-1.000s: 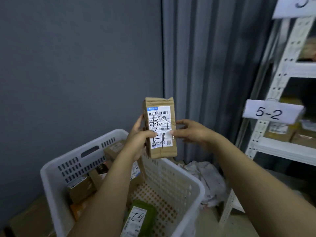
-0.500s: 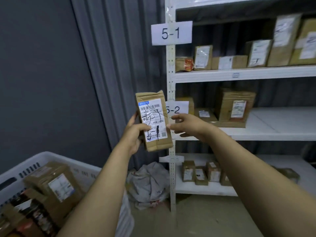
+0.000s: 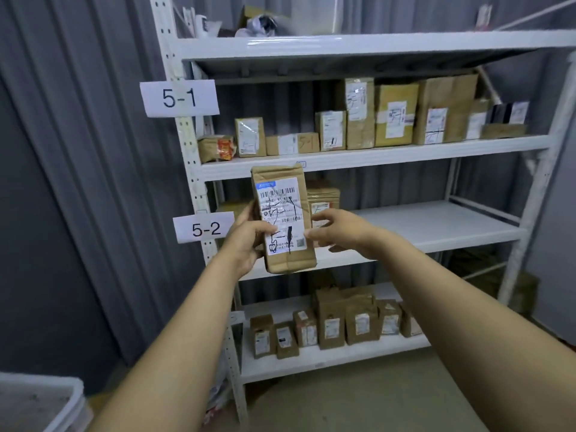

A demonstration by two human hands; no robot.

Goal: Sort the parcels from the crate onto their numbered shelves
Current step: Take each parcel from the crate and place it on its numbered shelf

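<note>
A: Head view: where's the parcel (image 3: pixel 283 219)?
B: Upright, beside the 5-2 sign (image 3: pixel 204 227). The left grip (image 3: pixel 246 241) clasps it; the right grip (image 3: pixel 339 232), loosely spread, touches its right edge.
A: Its shelf?
B: Probably the 5-1 shelf (image 3: pixel 405 152), above and behind.

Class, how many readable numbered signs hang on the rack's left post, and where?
2. The 5-1 sign sits beside the upper parcel shelf; the 5-2 sign sits below it, left of the held parcel. A lower tag may be another, unreadable.
</note>
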